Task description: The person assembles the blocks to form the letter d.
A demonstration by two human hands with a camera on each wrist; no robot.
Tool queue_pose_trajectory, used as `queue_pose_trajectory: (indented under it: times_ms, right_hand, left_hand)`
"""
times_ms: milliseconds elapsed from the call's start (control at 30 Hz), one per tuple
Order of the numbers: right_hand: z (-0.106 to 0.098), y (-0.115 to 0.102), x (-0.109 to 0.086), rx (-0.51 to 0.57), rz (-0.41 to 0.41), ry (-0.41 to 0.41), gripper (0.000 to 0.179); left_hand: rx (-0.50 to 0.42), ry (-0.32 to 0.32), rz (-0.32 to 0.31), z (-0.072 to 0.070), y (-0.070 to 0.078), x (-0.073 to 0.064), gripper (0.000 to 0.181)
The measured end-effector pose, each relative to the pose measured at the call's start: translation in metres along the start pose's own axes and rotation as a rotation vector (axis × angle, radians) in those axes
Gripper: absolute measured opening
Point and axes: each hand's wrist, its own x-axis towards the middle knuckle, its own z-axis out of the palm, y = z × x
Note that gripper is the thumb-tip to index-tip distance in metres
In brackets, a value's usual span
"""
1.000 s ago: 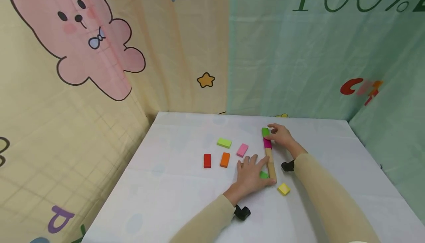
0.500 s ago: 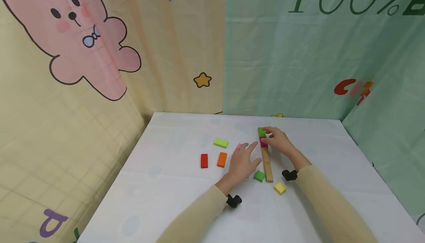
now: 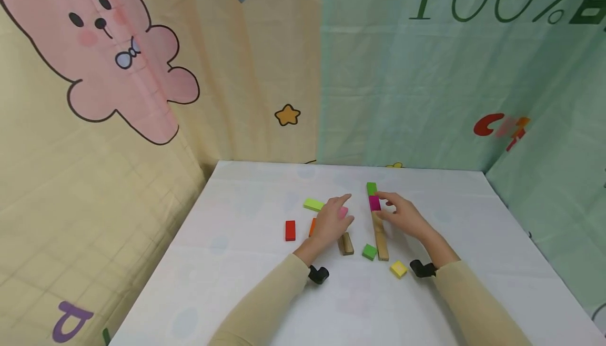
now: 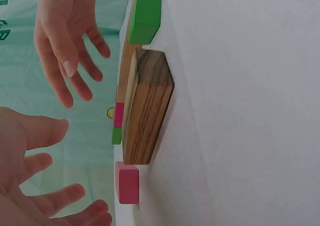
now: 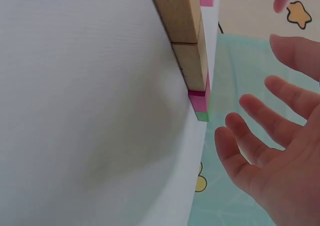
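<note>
A straight row of blocks runs away from me: a green block [image 3: 371,189], a magenta block [image 3: 374,203] and two plain wooden blocks [image 5: 194,68] end to end. My right hand [image 3: 402,219] hovers at the row's right side, fingers spread and holding nothing. Left of the row, my left hand [image 3: 329,225] is above the loose blocks with fingers apart, holding nothing. It partly covers a pink block [image 4: 129,183] and an orange block [image 3: 312,227] in the head view. Just right of it lies a dark-grained wooden block [image 4: 147,111].
A smaller green block [image 3: 369,252] lies beside the row's near end, with a yellow block [image 3: 399,269] nearer me. Further left are a red block [image 3: 290,231] and a lime block [image 3: 313,204]. Printed curtains [image 3: 402,99] hang behind the white table [image 3: 227,293].
My left hand has left the row and moved left over the loose blocks, uncovering the green and dark wooden blocks. My right hand has drawn slightly towards me along the row.
</note>
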Motion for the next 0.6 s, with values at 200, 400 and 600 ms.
queue_pose_trajectory:
  times_ms: [200,400,600]
  right_hand:
    - [0.002,0.005,-0.018,0.014,-0.029,-0.045,0.064]
    - [0.005,0.017,-0.034,0.018,-0.06,-0.092,0.071]
    - [0.009,0.021,-0.044,-0.032,-0.095,-0.142,0.078]
  left_hand:
    - [-0.051,0.003,-0.021,-0.004,-0.014,0.007,0.062]
    - [-0.154,-0.052,-0.055,-0.005,-0.025,0.01,0.059]
    - [-0.233,-0.086,-0.062,-0.006,-0.032,0.013,0.057]
